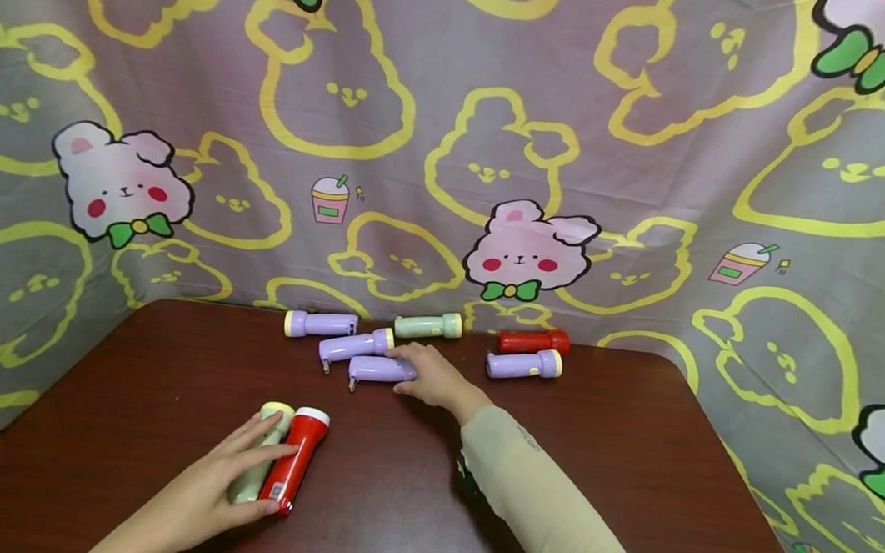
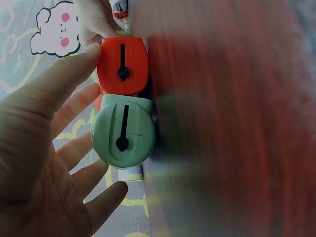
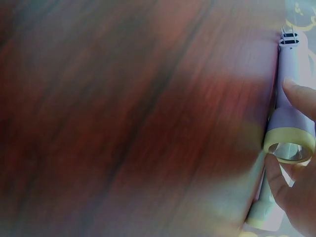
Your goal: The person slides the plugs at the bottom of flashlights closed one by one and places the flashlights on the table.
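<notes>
A light green flashlight (image 1: 253, 477) and a red flashlight (image 1: 300, 449) lie side by side on the table. My left hand (image 1: 206, 485) rests over both, its fingers extended and the thumb by the red one's tail. In the left wrist view the green flashlight (image 2: 123, 133) and the red flashlight (image 2: 122, 66) show slider switches. My right hand (image 1: 437, 381) holds the head end of a purple flashlight (image 1: 379, 369), with plug prongs out at its tail. The right wrist view shows that purple flashlight (image 3: 292, 116) with its cream rim. Another purple flashlight (image 1: 352, 347) lies just behind.
Along the back of the table (image 1: 597, 485) lie a purple flashlight (image 1: 320, 324) and a green flashlight (image 1: 425, 326). Further right are a red flashlight (image 1: 532, 341) and a purple flashlight (image 1: 522, 366). A patterned cloth (image 1: 418, 175) hangs behind the table.
</notes>
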### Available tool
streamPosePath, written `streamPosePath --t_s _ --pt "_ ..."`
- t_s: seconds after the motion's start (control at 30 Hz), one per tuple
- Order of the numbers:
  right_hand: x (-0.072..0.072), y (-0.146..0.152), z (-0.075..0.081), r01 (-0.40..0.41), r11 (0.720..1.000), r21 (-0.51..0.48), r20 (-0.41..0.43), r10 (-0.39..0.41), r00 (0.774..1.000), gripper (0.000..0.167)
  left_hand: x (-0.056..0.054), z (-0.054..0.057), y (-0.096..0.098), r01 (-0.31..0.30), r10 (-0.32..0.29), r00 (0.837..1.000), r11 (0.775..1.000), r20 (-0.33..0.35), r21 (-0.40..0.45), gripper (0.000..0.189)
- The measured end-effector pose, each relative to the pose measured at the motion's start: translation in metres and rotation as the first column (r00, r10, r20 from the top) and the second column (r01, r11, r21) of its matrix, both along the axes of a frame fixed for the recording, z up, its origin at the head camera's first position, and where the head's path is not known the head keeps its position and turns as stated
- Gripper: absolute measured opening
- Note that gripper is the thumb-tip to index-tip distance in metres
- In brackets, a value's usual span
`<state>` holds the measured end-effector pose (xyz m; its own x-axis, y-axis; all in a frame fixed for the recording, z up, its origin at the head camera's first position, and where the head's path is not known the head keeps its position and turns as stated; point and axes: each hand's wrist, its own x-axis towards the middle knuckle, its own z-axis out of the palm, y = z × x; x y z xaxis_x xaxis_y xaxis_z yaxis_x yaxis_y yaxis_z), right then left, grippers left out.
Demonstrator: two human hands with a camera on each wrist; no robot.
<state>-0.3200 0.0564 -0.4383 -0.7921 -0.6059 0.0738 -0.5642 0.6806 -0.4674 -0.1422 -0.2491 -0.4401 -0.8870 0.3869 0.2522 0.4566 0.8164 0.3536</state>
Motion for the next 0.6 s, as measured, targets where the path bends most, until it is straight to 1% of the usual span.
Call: streamPosePath --t_s 0.13,0.23,0.3,0.4,0.6 --pt "0.0007 -0.0016 0.0009 0.004 1.0 0.004 -0.01 -0.004 1.0 0.052 0.0005 -0.0022 -0.0001 0.012 -0.013 0.998 1.0 -0.058 -0.012 0.062" --pt "0.0023 -0.002 0.001 0.023 1.0 -0.002 -0.006 -0.023 1.0 0.05 0.0008 -0.0035 0.0 0.02 -0.021 0.997 1.0 -0.08 -0.013 0.062" --pt "0.003 -0.002 0.0007 0.042 0.999 -0.004 -0.003 -0.042 0.999 0.048 0.0009 -0.0037 0.0 0.019 -0.02 0.997 1.0 -0.073 -0.01 0.061" --pt "0.0032 -0.0018 0.0 0.049 0.999 -0.02 -0.013 -0.049 0.999 0.045 0.0011 -0.0029 -0.0002 0.013 -0.013 0.999 1.0 -0.053 -0.006 0.061" --pt "0.0027 -0.0007 -0.0019 0.024 0.996 -0.088 -0.025 -0.026 0.999 0.042 0.0014 -0.0002 0.0006 0.004 -0.004 1.0 1.0 -0.022 -0.006 0.061"
